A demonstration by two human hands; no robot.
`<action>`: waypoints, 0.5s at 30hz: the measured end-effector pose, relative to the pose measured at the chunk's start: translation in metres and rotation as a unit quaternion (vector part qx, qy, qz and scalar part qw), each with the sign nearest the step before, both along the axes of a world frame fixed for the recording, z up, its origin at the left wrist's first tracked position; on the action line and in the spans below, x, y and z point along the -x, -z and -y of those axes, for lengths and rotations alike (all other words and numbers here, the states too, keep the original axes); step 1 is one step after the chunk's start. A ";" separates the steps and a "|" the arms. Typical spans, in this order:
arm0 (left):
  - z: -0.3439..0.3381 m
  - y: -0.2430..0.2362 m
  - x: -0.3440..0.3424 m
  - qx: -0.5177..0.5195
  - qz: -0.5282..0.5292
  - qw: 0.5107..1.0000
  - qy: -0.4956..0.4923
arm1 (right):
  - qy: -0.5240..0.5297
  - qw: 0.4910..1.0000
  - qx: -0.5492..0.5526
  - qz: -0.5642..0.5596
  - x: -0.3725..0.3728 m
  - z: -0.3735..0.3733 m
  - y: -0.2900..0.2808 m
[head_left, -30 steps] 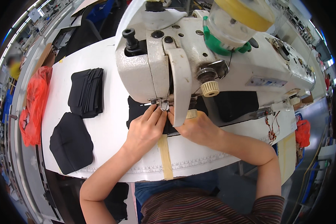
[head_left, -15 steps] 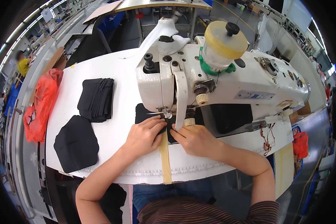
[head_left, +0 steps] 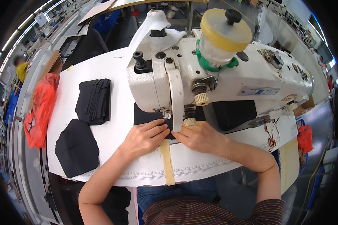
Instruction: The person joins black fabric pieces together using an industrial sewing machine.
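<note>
A black fabric piece (head_left: 145, 115) lies flat under the needle area of a white sewing machine (head_left: 229, 80). My left hand (head_left: 146, 138) presses on its near left part, fingers together and slightly curled. Close by, my right hand (head_left: 199, 138) pinches the near edge of the fabric just right of the needle, its fingertips partly behind the machine's pale lever (head_left: 176, 99). The needle tip and the stitching spot are hidden between the machine head and my fingers.
Left of my hands are a stack of black fabric pieces (head_left: 93, 101) and a larger black piece (head_left: 77, 148). A red plastic bag (head_left: 44, 108) hangs by the table's left edge. Yellow tape (head_left: 167, 163) crosses a printed ruler at the front. Another black piece (head_left: 234, 114) lies behind my right forearm.
The whole view has shifted slightly, with the machine now higher and further left in it. Both hands stay on the fabric by the needle, my left fingers slightly rearranged.
</note>
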State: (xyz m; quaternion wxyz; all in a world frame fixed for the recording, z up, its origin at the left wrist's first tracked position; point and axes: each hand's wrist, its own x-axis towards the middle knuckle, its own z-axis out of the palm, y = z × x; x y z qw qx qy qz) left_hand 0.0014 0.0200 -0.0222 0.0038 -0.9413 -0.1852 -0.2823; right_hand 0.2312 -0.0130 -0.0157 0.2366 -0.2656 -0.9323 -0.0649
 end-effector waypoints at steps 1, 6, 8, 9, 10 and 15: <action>-0.001 0.000 0.000 -0.006 -0.005 1.000 0.000 | 0.003 1.000 0.003 0.003 0.000 0.000 0.000; -0.010 0.001 0.000 -0.012 -0.023 1.000 0.006 | 0.012 1.000 -0.017 -0.018 0.003 -0.005 0.004; -0.009 0.000 0.000 -0.010 -0.014 1.000 -0.009 | 0.017 0.999 -0.022 -0.019 0.002 -0.006 0.006; -0.010 -0.001 0.000 -0.008 -0.016 1.000 -0.009 | 0.026 0.999 -0.022 -0.004 0.002 -0.007 0.007; -0.011 -0.001 0.000 -0.002 -0.021 1.000 -0.016 | 0.035 0.999 -0.021 0.010 0.002 -0.007 0.007; -0.008 -0.007 0.001 0.026 -0.040 0.999 -0.022 | 0.032 0.999 0.034 -0.014 -0.001 -0.005 -0.001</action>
